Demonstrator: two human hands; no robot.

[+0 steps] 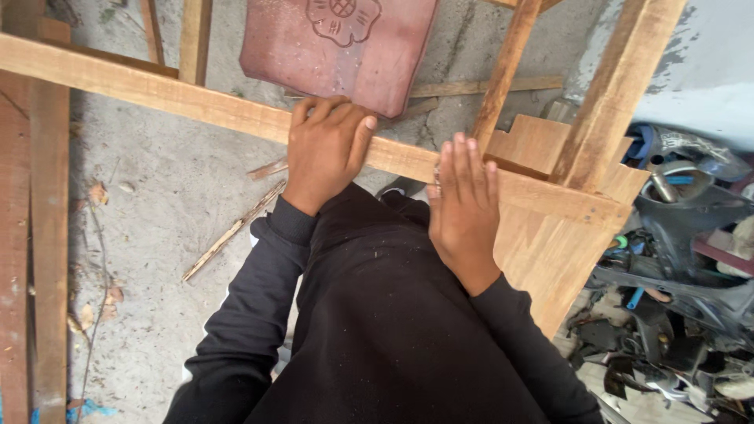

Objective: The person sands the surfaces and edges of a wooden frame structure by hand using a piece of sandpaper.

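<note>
Rough concrete floor (173, 196); left hand (326, 145) grips smooth wooden rail (157, 94), right hand (465, 208) flat, open.

A rough woodworking or carpentry workshop, seen from above. Indicators: an unfinished frame of pale, unpainted timber, with a long rail (196, 102) joined to upright posts (620, 86) and a flat board (550, 243); further planks (47, 235) stacked at the left edge; and a bare concrete floor (165, 204) strewn with wood splinters (232, 232), dry leaves and dust. A carved reddish panel (338, 47) lying on the floor and a heap of scrap parts and tools (675, 259) at the right add to the informal, work-yard character of the place.
</note>
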